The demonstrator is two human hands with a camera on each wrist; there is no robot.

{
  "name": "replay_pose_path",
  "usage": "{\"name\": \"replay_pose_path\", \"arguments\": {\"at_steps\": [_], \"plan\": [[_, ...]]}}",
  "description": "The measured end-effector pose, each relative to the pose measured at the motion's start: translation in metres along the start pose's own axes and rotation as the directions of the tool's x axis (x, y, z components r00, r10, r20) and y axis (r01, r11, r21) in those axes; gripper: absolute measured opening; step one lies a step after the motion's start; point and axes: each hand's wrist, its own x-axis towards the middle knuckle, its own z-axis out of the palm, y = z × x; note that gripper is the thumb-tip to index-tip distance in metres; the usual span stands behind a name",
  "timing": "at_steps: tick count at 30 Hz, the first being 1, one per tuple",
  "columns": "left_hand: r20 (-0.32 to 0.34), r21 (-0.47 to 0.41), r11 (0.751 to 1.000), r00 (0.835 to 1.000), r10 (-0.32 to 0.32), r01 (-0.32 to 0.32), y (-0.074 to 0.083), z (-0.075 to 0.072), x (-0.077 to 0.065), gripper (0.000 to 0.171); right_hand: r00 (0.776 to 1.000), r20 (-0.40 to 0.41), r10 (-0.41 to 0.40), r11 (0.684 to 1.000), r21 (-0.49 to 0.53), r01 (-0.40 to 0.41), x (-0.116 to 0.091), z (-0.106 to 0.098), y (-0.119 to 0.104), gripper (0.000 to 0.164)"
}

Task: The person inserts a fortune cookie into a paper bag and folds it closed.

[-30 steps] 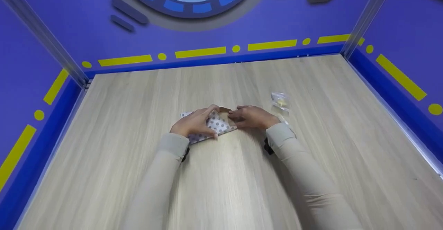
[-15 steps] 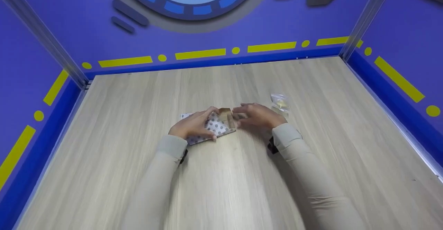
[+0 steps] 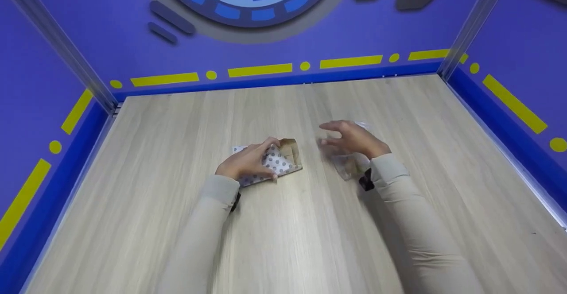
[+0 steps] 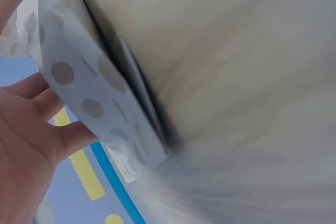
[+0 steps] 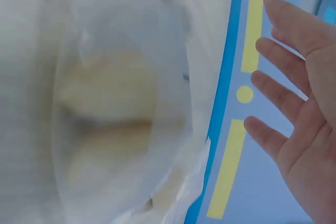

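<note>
A white paper bag with grey dots (image 3: 280, 162) lies on the table, its brown open mouth facing right. My left hand (image 3: 249, 161) grips it across the top, thumb at the near edge and fingers at the far edge. In the left wrist view the folded side of the bag stands slightly apart from the tabletop. My right hand (image 3: 354, 138) hovers to the right with fingers spread and nothing in them. Under its wrist is a clear plastic bag (image 3: 346, 166), which shows blurred yellowish contents in the right wrist view. Another clear bag (image 3: 363, 125) is mostly hidden behind that hand.
The pale wooden table (image 3: 177, 130) is bounded by a blue-purple back wall (image 3: 257, 50) with yellow marks, and by similar panels at both sides. A dark band (image 3: 366, 179) sits at the right wrist.
My right hand has drawn back from the paper bag's mouth, moving right over the plastic bags. The mouth now shows fully. My left hand has stayed on the paper bag.
</note>
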Motion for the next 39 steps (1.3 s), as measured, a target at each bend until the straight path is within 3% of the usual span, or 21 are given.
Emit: {"name": "replay_pose_path", "arguments": {"at_steps": [4, 11, 20, 25, 32, 39], "plan": [[0.002, 0.008, 1.0, 1.0, 0.0, 0.0, 0.0, 0.0, 0.0, 0.08, 0.998, -0.064, 0.013, 1.0, 0.014, -0.013, -0.005, -0.007, 0.01, 0.05], [-0.001, 0.025, 1.0, 1.0, 0.004, -0.004, 0.0, 0.0, -0.002, 0.08, 0.985, -0.128, 0.112, 0.99, 0.102, -0.1, -0.014, -0.017, 0.026, 0.046], [-0.002, 0.009, 1.0, 1.0, -0.001, 0.001, 0.0, -0.001, -0.003, 0.083, 0.94, -0.254, 0.227, 0.961, 0.213, -0.174, -0.027, -0.024, 0.05, 0.042], [0.002, 0.01, 1.0, 1.0, 0.001, -0.001, -0.001, -0.001, -0.003, 0.082, 0.915, -0.255, 0.311, 0.939, 0.232, -0.254, -0.037, -0.028, 0.059, 0.042], [-0.001, 0.014, 0.999, 1.0, -0.029, 0.029, -0.001, 0.0, -0.004, 0.082, 0.899, -0.208, 0.386, 0.908, 0.256, -0.331, -0.05, -0.026, 0.069, 0.045], [0.002, 0.016, 0.999, 0.999, -0.049, 0.049, 0.0, 0.001, -0.003, 0.081, 0.875, -0.111, 0.472, 0.842, 0.352, -0.409, -0.058, -0.02, 0.076, 0.054]]}}
